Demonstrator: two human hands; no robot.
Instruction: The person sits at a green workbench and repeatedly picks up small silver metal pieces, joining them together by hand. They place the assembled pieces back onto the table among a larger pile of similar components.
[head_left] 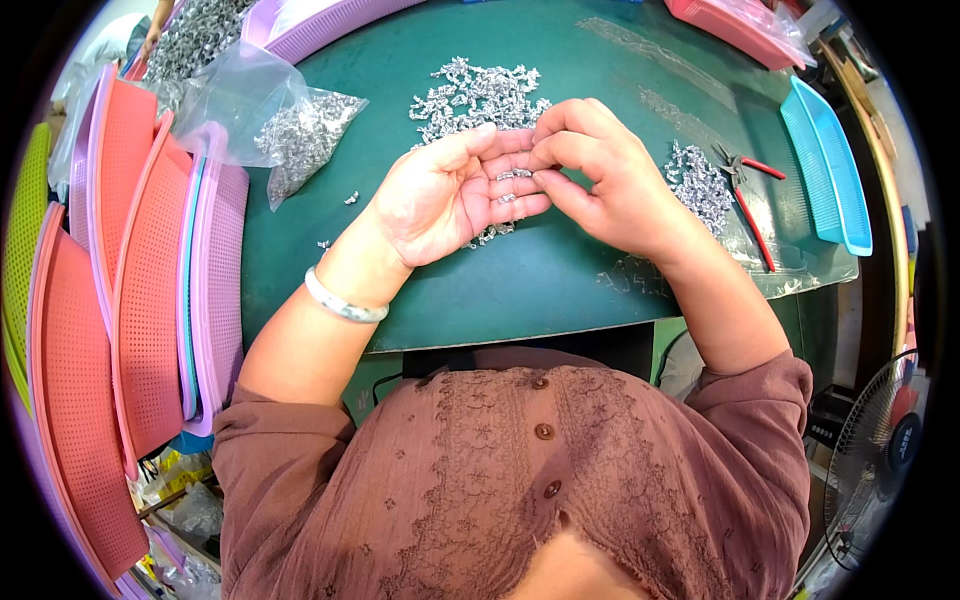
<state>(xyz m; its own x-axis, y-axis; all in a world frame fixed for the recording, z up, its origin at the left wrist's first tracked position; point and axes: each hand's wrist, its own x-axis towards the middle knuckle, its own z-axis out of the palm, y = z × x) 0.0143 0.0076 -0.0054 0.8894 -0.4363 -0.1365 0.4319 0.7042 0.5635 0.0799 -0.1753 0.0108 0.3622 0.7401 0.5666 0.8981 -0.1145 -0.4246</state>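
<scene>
My left hand (440, 195) is turned palm up over the table, its fingers stretched to the right and slightly cupped. A few small silver metal pieces (507, 197) lie across those fingers. My right hand (605, 180) meets the left fingertips, thumb and fingers closed in a pinch; what sits between them is too small to make out. Behind the hands spreads a loose pile of the same small silver metal pieces (480, 95), and some show just below the left fingers. A smaller heap (698, 187) lies right of my right hand.
Red-handled pliers (755, 215) lie beside the smaller heap, near a blue plastic basket (825, 165). A clear bag of metal pieces (305, 140) rests at the left on the green table (470, 310). Stacked coral and purple baskets (160, 300) crowd the left edge. A fan (875, 455) stands lower right.
</scene>
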